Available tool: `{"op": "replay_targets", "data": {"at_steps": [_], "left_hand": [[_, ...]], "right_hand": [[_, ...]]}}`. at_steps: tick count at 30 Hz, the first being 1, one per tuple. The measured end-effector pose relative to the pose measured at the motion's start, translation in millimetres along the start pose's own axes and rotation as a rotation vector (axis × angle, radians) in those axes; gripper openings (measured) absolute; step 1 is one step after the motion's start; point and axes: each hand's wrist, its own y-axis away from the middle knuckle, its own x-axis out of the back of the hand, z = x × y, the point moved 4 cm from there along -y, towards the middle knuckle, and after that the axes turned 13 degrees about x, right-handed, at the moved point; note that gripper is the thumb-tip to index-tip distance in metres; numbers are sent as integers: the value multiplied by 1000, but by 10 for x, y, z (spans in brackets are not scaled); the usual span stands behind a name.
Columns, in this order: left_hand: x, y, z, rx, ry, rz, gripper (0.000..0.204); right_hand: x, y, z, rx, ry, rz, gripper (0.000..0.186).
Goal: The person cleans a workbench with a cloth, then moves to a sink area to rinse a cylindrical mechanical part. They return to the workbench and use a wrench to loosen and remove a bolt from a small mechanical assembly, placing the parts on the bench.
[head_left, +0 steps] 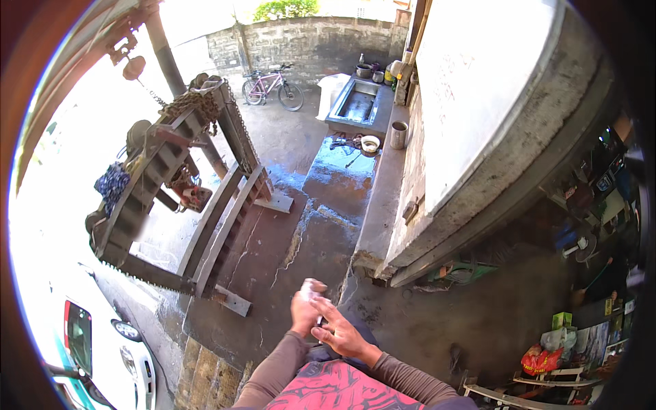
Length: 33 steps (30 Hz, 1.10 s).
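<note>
My two hands meet in front of my body, low in the middle of the view. My left hand (pixel 303 313) points away from me, its fingertips smeared and partly covered. Across it lies my right hand (pixel 344 333), with fingers stretched out and the thumb apart. A small dark spot and something pale show between the palms, too small to name. Brown sleeves cover both forearms. Beyond the hands is the wet concrete floor (pixel 321 249).
A metal gantry frame (pixel 222 225) with a chain hoist (pixel 188 106) stands left. A bicycle (pixel 272 87) and a blue-edged basin (pixel 383 109) are far off. A concrete wall edge (pixel 437 232) rises right. A white car (pixel 102 348) stands lower left; bags (pixel 541 360) lie lower right.
</note>
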Motion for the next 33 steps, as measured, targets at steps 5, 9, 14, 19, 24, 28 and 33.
{"op": "replay_targets", "data": {"at_steps": [5,9,14,19,24,28,33], "left_hand": [[1537,-741,-541,315,267,234,27],[2144,-1044,-1016,356,468,389,26],[2455,-1855,-2033,686,486,656,26],[2306,-4326,-1789,277,106,725,27],[2601,-6077,859,-51,-378,788,34],[3143,-6742,2863,-576,-619,1205,40],[3610,-7623,3854,-874,-965,1669,39]], "right_hand": [[671,-721,742,-187,64,73,71],[1480,-1102,1716,-426,185,273,59],[2231,-1993,2865,-429,300,244,50],[2645,-3653,4490,-400,458,268,40],[3035,-5743,3707,-112,393,-31,39],[3635,-6918,3751,-83,332,-8,39],[4830,-6519,5295,-444,470,568,33]]}}
